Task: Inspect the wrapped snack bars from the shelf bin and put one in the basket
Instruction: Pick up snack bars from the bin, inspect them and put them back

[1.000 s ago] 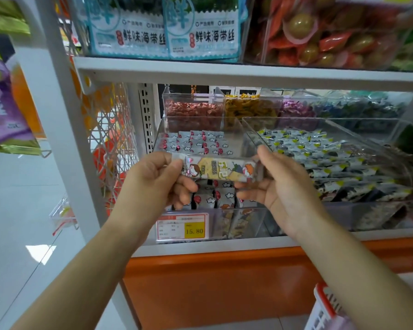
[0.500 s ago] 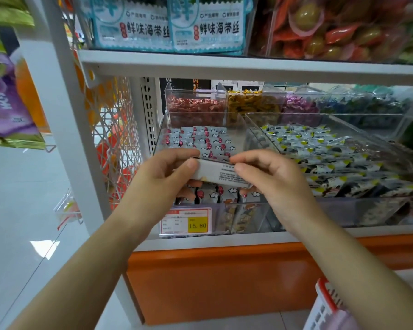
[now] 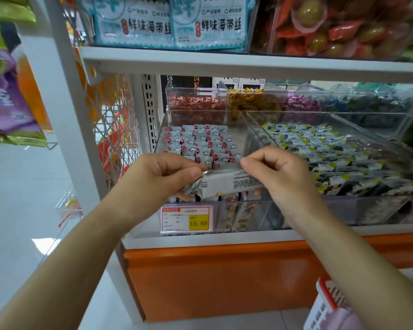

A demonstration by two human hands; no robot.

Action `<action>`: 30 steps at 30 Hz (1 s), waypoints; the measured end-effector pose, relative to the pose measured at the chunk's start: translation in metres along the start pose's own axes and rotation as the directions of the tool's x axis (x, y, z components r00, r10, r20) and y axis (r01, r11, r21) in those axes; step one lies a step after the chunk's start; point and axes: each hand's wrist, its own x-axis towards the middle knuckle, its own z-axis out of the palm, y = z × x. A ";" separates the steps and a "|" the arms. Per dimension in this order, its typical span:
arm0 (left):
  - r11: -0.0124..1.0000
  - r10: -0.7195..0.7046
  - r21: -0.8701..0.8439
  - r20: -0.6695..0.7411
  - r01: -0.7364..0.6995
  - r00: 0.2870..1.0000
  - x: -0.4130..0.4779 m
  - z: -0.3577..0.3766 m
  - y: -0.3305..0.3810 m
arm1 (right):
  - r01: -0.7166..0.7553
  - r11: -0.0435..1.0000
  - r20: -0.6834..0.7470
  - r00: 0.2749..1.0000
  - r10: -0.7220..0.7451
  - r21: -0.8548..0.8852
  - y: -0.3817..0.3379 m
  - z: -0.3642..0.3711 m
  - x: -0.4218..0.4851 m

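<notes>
You stand before a white shelf unit point(image 3: 65, 129) with an orange base panel point(image 3: 224, 282) below and pale floor point(image 3: 22, 210) to your left. Its upper shelf board point(image 3: 224, 65) overhangs the clear bins, carrying blue seaweed packs point(image 3: 172, 25) and a tub of red and green packets point(image 3: 332, 27). On the lower level the wide right bin point(image 3: 367, 210) holds black-and-yellow wrapped pieces, and the narrower shelf bin point(image 3: 248, 217) to its left holds rows of snack bars point(image 3: 200, 144) with red and white wrappers. The wall between the two rises just beside your right knuckles. Smaller bins of red sweets point(image 3: 196, 103) and yellow sweets point(image 3: 255, 101) sit behind. A white wire rack point(image 3: 112, 110) hangs on the unit's left side, with purple bags point(image 3: 5, 103) further left. The red-rimmed white basket point(image 3: 324, 303) is low at the right, well apart from the bins, and your right forearm crosses in front of it. Your left hand point(image 3: 157, 179) pinches the crimped left end of one snack bar point(image 3: 227, 182) between thumb and forefinger, the other fingers curled beneath. Your right hand point(image 3: 281, 175) pinches the opposite end, fingers bent over it. The bar hangs nearly level above the front of the shelf bin, its fine-print side towards you. A price tag point(image 3: 186, 219) reading 15.80 is on the bin's front, just below.
</notes>
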 end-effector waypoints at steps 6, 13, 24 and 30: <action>0.982 0.115 0.167 -0.137 -0.091 0.984 0.002 0.003 -0.002 | -0.067 0.996 0.032 0.997 0.065 0.066 -0.002 0.003 -0.001; 0.988 0.100 0.130 -0.083 -0.089 0.992 0.003 0.002 -0.002 | -0.122 0.988 -0.005 0.992 0.123 0.096 -0.001 0.002 -0.001; 0.993 0.056 0.110 -0.099 -0.045 0.994 0.004 0.001 -0.007 | -0.094 0.992 0.025 0.995 0.092 0.084 -0.002 0.001 -0.002; 0.998 0.022 0.066 -0.067 -0.018 0.998 0.003 0.008 -0.006 | -0.081 0.993 -0.021 0.996 0.083 0.086 0.003 0.007 -0.003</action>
